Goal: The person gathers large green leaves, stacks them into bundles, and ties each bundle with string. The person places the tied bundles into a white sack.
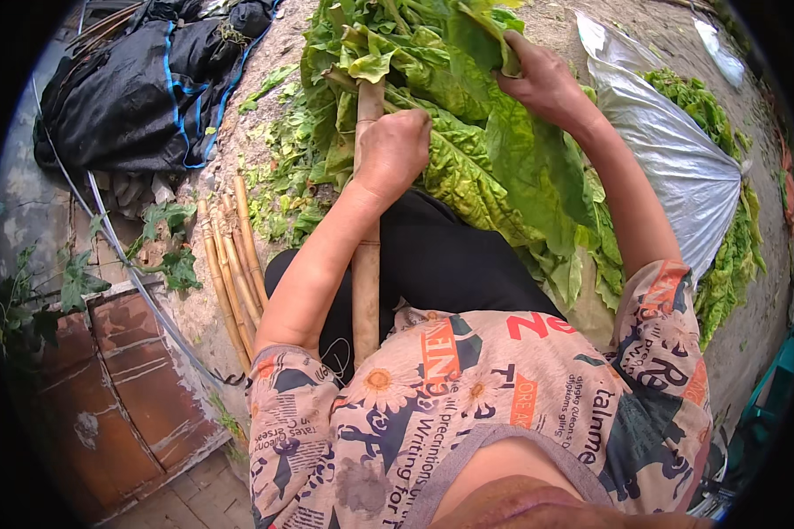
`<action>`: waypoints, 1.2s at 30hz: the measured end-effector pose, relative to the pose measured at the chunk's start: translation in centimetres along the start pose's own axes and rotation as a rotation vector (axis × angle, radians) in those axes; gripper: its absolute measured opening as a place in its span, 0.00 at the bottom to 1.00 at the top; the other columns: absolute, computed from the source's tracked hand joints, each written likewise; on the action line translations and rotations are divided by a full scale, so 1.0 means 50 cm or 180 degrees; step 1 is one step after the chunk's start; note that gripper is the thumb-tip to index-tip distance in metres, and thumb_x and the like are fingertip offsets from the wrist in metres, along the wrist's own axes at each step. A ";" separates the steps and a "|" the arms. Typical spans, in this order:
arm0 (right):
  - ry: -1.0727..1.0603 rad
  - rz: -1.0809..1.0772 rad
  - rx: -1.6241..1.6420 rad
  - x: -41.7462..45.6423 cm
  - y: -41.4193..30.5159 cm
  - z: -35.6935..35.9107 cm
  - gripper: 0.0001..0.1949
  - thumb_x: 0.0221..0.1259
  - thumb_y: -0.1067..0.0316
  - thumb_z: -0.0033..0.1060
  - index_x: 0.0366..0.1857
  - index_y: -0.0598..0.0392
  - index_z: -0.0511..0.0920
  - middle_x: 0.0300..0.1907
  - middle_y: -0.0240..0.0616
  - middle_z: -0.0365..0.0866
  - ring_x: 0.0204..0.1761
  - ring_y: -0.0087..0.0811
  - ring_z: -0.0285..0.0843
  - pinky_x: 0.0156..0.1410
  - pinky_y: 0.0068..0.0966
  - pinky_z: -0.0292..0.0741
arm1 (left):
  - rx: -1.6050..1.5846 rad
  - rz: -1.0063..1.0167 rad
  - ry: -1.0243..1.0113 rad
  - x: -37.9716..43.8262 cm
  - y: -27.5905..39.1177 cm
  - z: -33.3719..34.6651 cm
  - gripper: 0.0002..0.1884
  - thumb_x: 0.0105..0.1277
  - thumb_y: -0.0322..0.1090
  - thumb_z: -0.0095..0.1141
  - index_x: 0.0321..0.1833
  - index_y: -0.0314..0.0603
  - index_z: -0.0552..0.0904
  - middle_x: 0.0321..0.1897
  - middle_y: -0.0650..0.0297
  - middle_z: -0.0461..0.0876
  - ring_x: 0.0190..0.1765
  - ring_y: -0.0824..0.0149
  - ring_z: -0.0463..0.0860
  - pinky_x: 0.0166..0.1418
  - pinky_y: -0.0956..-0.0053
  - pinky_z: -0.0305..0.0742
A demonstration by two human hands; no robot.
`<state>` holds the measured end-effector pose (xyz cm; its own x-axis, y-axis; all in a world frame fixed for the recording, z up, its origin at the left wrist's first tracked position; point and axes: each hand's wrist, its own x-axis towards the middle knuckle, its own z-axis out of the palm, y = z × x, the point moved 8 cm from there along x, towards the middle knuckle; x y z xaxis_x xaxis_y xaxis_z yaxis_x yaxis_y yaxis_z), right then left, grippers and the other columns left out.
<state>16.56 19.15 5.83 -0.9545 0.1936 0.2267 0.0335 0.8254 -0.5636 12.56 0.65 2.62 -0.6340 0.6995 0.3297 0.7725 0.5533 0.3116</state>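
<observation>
My left hand point(394, 153) is closed around a thick bamboo pole point(366, 291), its fingers partly hidden. The pole runs from my lap up to a big pile of large, wrinkled green leaves point(463, 172), likely tobacco. Leaf stalks point(344, 79) lie against the pole's far end. At the upper right of the pile, my right hand point(542, 82) pinches a broad green leaf point(480, 40) between thumb and fingers. Other long leaves hang below this hand, beside my dark-clothed leg.
Thinner bamboo poles point(228, 258) lie at the left. Beyond them is a black mesh sheet point(132, 99) with blue edging. A silvery plastic sheet point(661, 139) covers more leaves point(728, 291) at the right. A cable point(129, 264) crosses near rusty brown panels point(139, 370).
</observation>
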 end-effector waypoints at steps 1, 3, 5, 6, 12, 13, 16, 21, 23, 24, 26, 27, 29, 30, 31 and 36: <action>0.0111 -0.0528 -0.0573 0.051 -0.050 0.032 0.17 0.55 0.66 0.59 0.49 0.54 0.74 0.49 0.39 0.80 0.54 0.43 0.75 0.55 0.37 0.73 | 0.0152 0.0228 -0.0572 0.003 0.035 0.008 0.08 0.64 0.34 0.54 0.34 0.40 0.83 0.30 0.52 0.83 0.35 0.49 0.83 0.40 0.59 0.77; 0.0100 -0.1505 -0.1446 0.127 -0.145 0.126 0.11 0.54 0.65 0.58 0.42 0.50 0.76 0.42 0.35 0.80 0.52 0.37 0.75 0.53 0.36 0.71 | 0.0118 0.0612 -0.0387 0.029 0.072 -0.027 0.07 0.63 0.33 0.53 0.32 0.39 0.82 0.28 0.54 0.83 0.34 0.49 0.83 0.41 0.59 0.76; 0.0173 -0.2156 -0.1180 0.147 -0.156 0.196 0.08 0.56 0.65 0.55 0.40 0.46 0.78 0.39 0.34 0.79 0.50 0.34 0.74 0.54 0.33 0.68 | -0.0623 0.0674 0.0606 0.109 0.013 -0.130 0.08 0.64 0.33 0.55 0.35 0.37 0.84 0.30 0.52 0.84 0.33 0.53 0.84 0.40 0.65 0.78; -0.0307 -0.2326 -0.1297 0.128 -0.200 0.226 0.07 0.57 0.64 0.55 0.39 0.45 0.78 0.39 0.32 0.78 0.50 0.33 0.74 0.54 0.33 0.67 | -0.0524 0.0150 0.0621 0.127 -0.070 -0.166 0.10 0.64 0.35 0.57 0.38 0.35 0.85 0.31 0.52 0.85 0.34 0.56 0.86 0.40 0.69 0.79; -0.0653 0.0340 0.3213 0.108 -0.025 0.341 0.19 0.58 0.79 0.55 0.56 0.57 0.75 0.49 0.34 0.81 0.52 0.27 0.76 0.61 0.24 0.70 | -0.2605 -0.1415 -0.0582 0.045 -0.373 0.053 0.11 0.66 0.33 0.55 0.43 0.33 0.85 0.30 0.64 0.85 0.28 0.73 0.79 0.35 0.77 0.75; -0.0600 0.0384 0.3737 0.093 -0.036 0.360 0.18 0.60 0.76 0.59 0.56 0.60 0.75 0.49 0.32 0.79 0.51 0.21 0.72 0.59 0.22 0.70 | -0.2889 -0.1551 -0.0579 0.021 -0.395 0.113 0.11 0.67 0.33 0.55 0.43 0.33 0.85 0.30 0.65 0.84 0.27 0.74 0.77 0.33 0.78 0.74; -0.0033 0.0479 0.2962 0.076 -0.017 0.358 0.18 0.58 0.72 0.63 0.53 0.58 0.75 0.50 0.38 0.79 0.51 0.27 0.74 0.58 0.23 0.69 | -0.3723 -0.2213 -0.0536 -0.011 -0.349 0.140 0.09 0.70 0.33 0.52 0.42 0.36 0.84 0.29 0.66 0.83 0.27 0.77 0.79 0.29 0.81 0.73; -0.0033 0.0417 -0.0490 -0.029 0.029 0.387 0.52 0.42 0.49 0.77 0.72 0.49 0.52 0.71 0.46 0.55 0.70 0.57 0.54 0.71 0.52 0.56 | -0.3907 -0.2267 0.0102 0.002 -0.369 0.139 0.09 0.70 0.26 0.48 0.44 0.33 0.82 0.36 0.60 0.85 0.32 0.71 0.83 0.35 0.77 0.78; 0.0407 0.0313 0.0511 -0.003 0.030 0.487 0.50 0.47 0.51 0.74 0.72 0.51 0.50 0.71 0.51 0.55 0.68 0.62 0.55 0.69 0.53 0.58 | -0.3646 -0.2081 0.0203 0.031 -0.353 0.100 0.09 0.69 0.23 0.47 0.44 0.33 0.82 0.36 0.59 0.85 0.32 0.69 0.84 0.35 0.77 0.79; 0.0137 0.0443 0.0839 0.054 0.024 0.553 0.45 0.49 0.49 0.71 0.69 0.54 0.55 0.68 0.53 0.59 0.65 0.62 0.58 0.68 0.49 0.61 | -0.3666 -0.2209 0.0190 0.026 -0.433 0.114 0.08 0.69 0.26 0.50 0.43 0.34 0.82 0.33 0.61 0.84 0.26 0.73 0.81 0.27 0.82 0.75; 0.0862 -0.0135 0.1325 0.158 0.043 0.614 0.33 0.55 0.47 0.64 0.61 0.57 0.67 0.61 0.55 0.68 0.62 0.57 0.64 0.67 0.44 0.63 | -0.3515 -0.1827 0.0003 0.108 -0.464 0.091 0.08 0.70 0.32 0.55 0.45 0.36 0.82 0.29 0.67 0.82 0.18 0.81 0.69 0.19 0.86 0.61; 0.0867 -0.0328 0.1487 0.192 0.037 0.635 0.29 0.58 0.46 0.61 0.57 0.57 0.71 0.59 0.55 0.71 0.61 0.56 0.66 0.67 0.43 0.64 | -0.3178 -0.1691 -0.0134 0.140 -0.476 0.078 0.09 0.69 0.34 0.57 0.46 0.37 0.82 0.28 0.69 0.81 0.17 0.82 0.66 0.18 0.86 0.57; 0.0486 -0.0131 0.1732 0.185 0.011 0.627 0.34 0.56 0.43 0.62 0.63 0.54 0.67 0.64 0.56 0.66 0.66 0.55 0.62 0.70 0.42 0.60 | -0.3279 -0.1930 -0.0155 0.127 -0.507 0.083 0.09 0.69 0.34 0.57 0.47 0.37 0.82 0.29 0.69 0.81 0.18 0.83 0.67 0.18 0.88 0.58; 0.0294 -0.0247 0.1904 0.165 0.021 0.611 0.37 0.55 0.42 0.63 0.65 0.54 0.65 0.66 0.56 0.64 0.67 0.55 0.61 0.72 0.41 0.59 | -0.3380 -0.1982 -0.0259 0.117 -0.489 0.087 0.09 0.70 0.33 0.57 0.47 0.36 0.82 0.29 0.69 0.82 0.19 0.83 0.69 0.19 0.87 0.59; 0.0106 -0.0351 0.2087 0.131 0.031 0.597 0.40 0.54 0.40 0.64 0.67 0.54 0.63 0.68 0.56 0.61 0.69 0.54 0.59 0.73 0.40 0.57 | -0.3413 -0.2120 -0.0151 0.097 -0.481 0.097 0.10 0.70 0.33 0.56 0.47 0.36 0.82 0.29 0.69 0.82 0.19 0.83 0.69 0.19 0.88 0.59; 0.0696 -0.0549 0.0818 -0.149 0.186 0.326 0.21 0.60 0.56 0.64 0.52 0.58 0.75 0.50 0.45 0.80 0.53 0.41 0.78 0.60 0.32 0.76 | -0.3744 -0.2896 0.0516 -0.061 -0.475 0.070 0.07 0.71 0.33 0.54 0.43 0.37 0.81 0.22 0.69 0.78 0.15 0.82 0.64 0.15 0.87 0.55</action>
<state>19.15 16.76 -14.06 -0.8530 0.1950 0.4841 -0.2240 0.7010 -0.6771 -3.74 -13.02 -8.90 -0.9276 0.2246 -0.2984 -0.2985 0.0344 0.9538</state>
